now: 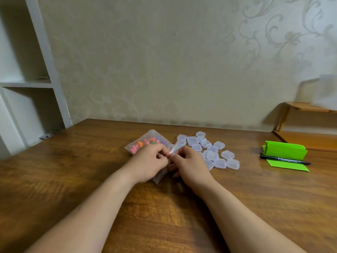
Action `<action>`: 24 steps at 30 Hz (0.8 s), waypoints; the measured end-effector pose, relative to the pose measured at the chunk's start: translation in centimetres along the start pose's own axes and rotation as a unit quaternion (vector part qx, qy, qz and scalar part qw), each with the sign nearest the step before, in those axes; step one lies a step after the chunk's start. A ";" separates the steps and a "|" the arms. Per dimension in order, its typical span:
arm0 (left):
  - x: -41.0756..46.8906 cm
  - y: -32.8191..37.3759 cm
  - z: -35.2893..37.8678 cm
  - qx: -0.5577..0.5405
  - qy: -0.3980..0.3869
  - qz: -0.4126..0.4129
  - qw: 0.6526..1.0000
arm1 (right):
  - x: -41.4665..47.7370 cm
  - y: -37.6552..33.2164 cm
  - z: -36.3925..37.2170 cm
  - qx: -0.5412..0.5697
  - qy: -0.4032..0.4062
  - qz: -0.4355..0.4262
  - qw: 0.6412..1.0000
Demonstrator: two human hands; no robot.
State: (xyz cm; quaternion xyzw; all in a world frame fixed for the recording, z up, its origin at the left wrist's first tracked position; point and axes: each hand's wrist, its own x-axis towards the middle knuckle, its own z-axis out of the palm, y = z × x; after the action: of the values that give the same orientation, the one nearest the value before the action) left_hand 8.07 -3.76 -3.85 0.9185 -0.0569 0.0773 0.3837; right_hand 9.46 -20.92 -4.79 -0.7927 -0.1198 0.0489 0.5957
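Observation:
A clear zip bag [145, 141] filled with several small coloured pieces in pink, orange, green and purple lies on the wooden table [73, 170] in the middle of the view. My left hand [149, 161] pinches the bag's red-striped top edge from the left. My right hand [189, 165] pinches the same edge from the right, fingers curled. Both hands meet at the bag's mouth and hide its lower part.
Several small clear plastic boxes [211, 150] with lids lie clustered right of my hands. Farther right, folded green paper [284, 150] stands with a black marker [284, 159] in front. A white shelf unit [27, 84] stands at the left, a wooden stand [306, 106] at the right.

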 end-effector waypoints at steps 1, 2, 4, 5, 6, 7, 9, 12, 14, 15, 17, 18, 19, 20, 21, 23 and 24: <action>-0.2 -0.1 0.2 -0.002 -0.003 0.003 1.000 | 0.1 0.0 0.0 -0.009 0.001 -0.003 1.000; -0.3 -0.2 0.3 -0.003 0.006 0.006 1.000 | 0.1 0.1 0.1 -0.010 0.001 -0.003 1.000; -0.4 -0.5 0.4 -0.002 0.043 0.013 0.999 | 0.2 0.1 0.1 0.008 -0.002 0.004 1.000; -0.5 -0.6 0.5 -0.003 0.057 0.017 0.998 | 0.2 0.0 0.1 0.020 -0.008 0.008 1.000; -0.6 -0.6 0.6 -0.009 0.066 0.022 0.998 | 0.2 -0.1 0.1 0.028 -0.017 0.011 0.999; -0.7 -0.6 0.7 -0.019 0.070 0.027 0.997 | 0.1 -0.1 0.1 0.026 -0.028 0.010 0.999; -0.9 -0.6 0.7 -0.029 0.070 0.033 0.997 | 0.1 -0.3 0.0 0.001 -0.046 0.001 0.999; -1.2 -0.6 0.4 -0.017 0.040 0.035 0.998 | 0.1 -0.1 0.1 -0.026 -0.051 -0.018 0.998; -1.4 -0.4 0.3 0.003 0.020 0.031 0.999 | 0.0 -0.1 0.1 -0.030 -0.050 -0.026 0.998; -1.5 -0.2 0.2 0.011 0.012 0.028 0.999 | -0.1 -0.2 0.1 -0.030 -0.052 -0.027 0.998; -1.6 -0.1 0.1 -0.001 -0.004 0.025 1.000 | -0.1 -0.2 0.1 -0.035 -0.060 -0.035 0.997; -1.6 -0.2 0.0 -0.024 -0.008 0.020 0.999 | -0.2 -0.2 0.1 -0.033 -0.063 -0.042 0.997; -1.6 -0.2 0.0 -0.059 -0.010 0.012 0.998 | -0.2 -0.2 0.1 -0.023 -0.065 -0.048 0.996; -1.6 -0.3 0.0 -0.105 -0.013 0.001 0.994 | -0.2 -0.1 0.0 -0.007 -0.067 -0.051 0.996; -1.6 -0.3 0.0 -0.148 -0.020 -0.010 0.989 | -0.3 -0.1 0.0 0.005 -0.069 -0.051 0.996; -1.4 -0.4 0.0 -0.202 -0.025 -0.020 0.979 | -0.4 -0.1 -0.1 0.009 -0.069 -0.052 0.996; -1.4 -0.4 0.0 -0.225 -0.022 -0.023 0.974 | -0.5 -0.1 -0.1 0.008 -0.067 -0.050 0.996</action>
State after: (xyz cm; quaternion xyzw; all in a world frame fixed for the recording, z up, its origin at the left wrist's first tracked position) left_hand 6.80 -3.41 -4.44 0.8112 -0.0597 0.0337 0.5807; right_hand 8.97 -21.13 -4.69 -0.7756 -0.1987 0.0728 0.5947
